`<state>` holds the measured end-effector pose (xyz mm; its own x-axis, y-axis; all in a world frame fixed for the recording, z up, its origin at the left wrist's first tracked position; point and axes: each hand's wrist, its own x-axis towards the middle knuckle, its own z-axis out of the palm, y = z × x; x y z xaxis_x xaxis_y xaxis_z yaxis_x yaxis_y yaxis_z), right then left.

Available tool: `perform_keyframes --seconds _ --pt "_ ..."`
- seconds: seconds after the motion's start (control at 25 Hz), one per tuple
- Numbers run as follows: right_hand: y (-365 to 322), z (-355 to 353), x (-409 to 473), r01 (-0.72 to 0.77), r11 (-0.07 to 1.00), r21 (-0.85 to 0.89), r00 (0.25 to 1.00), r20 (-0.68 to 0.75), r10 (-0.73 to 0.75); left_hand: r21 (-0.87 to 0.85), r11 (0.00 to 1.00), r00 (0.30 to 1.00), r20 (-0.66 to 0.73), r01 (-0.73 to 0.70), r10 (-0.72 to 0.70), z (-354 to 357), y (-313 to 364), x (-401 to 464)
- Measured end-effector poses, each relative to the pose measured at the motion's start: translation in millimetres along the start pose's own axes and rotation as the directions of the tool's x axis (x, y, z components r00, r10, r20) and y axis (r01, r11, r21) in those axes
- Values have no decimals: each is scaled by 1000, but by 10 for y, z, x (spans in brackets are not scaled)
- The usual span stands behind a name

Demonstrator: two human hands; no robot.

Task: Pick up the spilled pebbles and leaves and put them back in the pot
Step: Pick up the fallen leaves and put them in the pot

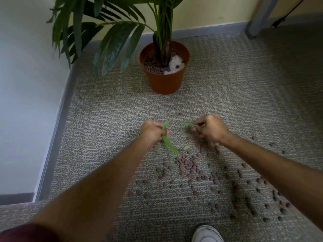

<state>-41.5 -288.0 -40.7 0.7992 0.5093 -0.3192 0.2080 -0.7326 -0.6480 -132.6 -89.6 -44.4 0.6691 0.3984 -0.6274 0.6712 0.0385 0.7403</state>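
Observation:
A terracotta plastic pot (165, 82) with a palm plant stands on the carpet ahead; brown pebbles and a white patch fill its top. My left hand (153, 131) is closed on a long green leaf (170, 145) that hangs down toward the carpet. To its right, my right hand (210, 131) pinches a thinner green leaf (187, 124) pointing left. Both hands hover low over the carpet, short of the pot. Several brown pebbles (189, 165) lie scattered on the carpet below and to the right of my hands. A small leaf scrap (186, 147) lies between them.
A white wall with grey skirting (57, 130) runs along the left. The palm's fronds (111, 41) overhang the carpet left of the pot. A grey furniture leg (258, 16) stands at the back right. My white shoe (207, 234) is at the bottom edge.

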Motion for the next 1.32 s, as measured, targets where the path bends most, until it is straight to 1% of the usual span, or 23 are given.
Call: perform_keyframes --seconds 0.08,0.16,0.28,0.32,0.36,0.4,0.44,0.48,0.52,0.6,0.72,0.8,0.84,0.92,1.04,1.12,1.16,1.2,1.24,1.28,1.32 --pt "-186 -171 228 40 998 -52 993 -110 -46 -123 992 1000 -23 -7 4 -62 249 69" --pt "-409 -344 475 118 985 -127 967 -212 -143 -207 978 998 -65 -28 14 -125 518 150" --pt "-801 -586 828 221 945 -240 892 -342 -296 -304 947 991 -116 -101 69 -236 924 272" --pt "-923 -642 942 244 926 -287 867 -364 -341 -320 939 987 -135 -128 89 -283 1049 310" --pt "-1027 -680 1053 262 891 -371 845 -358 -397 -328 932 982 -153 -154 109 -331 1159 342" --pt "-1116 -697 1161 272 829 -489 829 -318 -460 -335 925 978 -165 -178 128 -377 1248 367" --pt "-1184 -696 1260 273 745 -609 828 -246 -505 -339 921 975 -175 -192 138 -413 1312 388" --pt "-1240 -687 1339 268 667 -695 837 -175 -518 -342 919 973 -186 -195 137 -434 1355 411" --pt "-1277 -674 1400 260 612 -747 851 -122 -510 -343 919 971 -199 -194 131 -443 1373 423" --pt "-1308 -634 1492 258 565 -784 868 -69 -491 -346 919 969 -219 -187 115 -451 1372 452" --pt "-1300 -605 1563 314 582 -750 858 -38 -512 -326 926 965 -234 -190 115 -473 1408 540" --pt "-1270 -628 1591 337 634 -697 857 -52 -512 -299 931 958 -256 -208 132 -476 1479 605" --pt "-1251 -645 1603 339 672 -658 856 -80 -510 -294 930 952 -270 -221 140 -465 1529 633" --pt "-1198 -676 1606 333 762 -555 854 -165 -493 -311 920 949 -275 -237 152 -415 1632 694" --pt "-1120 -712 1599 320 900 -296 843 -344 -413 -386 895 952 -285 -222 113 -394 1788 850" --pt "-1022 -744 1548 305 935 -181 820 -449 -355 -430 875 948 -305 -220 88 -374 1837 931" --pt "-943 -753 1488 301 943 -142 805 -493 -331 -404 888 943 -321 -220 88 -351 1839 942" --pt "-840 -749 1406 296 950 -99 792 -531 -302 -320 921 936 -334 -222 109 -324 1824 952" --pt "-708 -719 1307 283 957 -59 782 -563 -266 -213 950 929 -341 -228 146 -295 1793 965" --pt "-550 -664 1196 257 966 -27 785 -577 -225 -90 961 913 -347 -261 215 -282 1762 952" --pt "-372 -584 1092 217 976 -8 809 -558 -185 42 954 888 -354 -298 293 -287 1727 925"
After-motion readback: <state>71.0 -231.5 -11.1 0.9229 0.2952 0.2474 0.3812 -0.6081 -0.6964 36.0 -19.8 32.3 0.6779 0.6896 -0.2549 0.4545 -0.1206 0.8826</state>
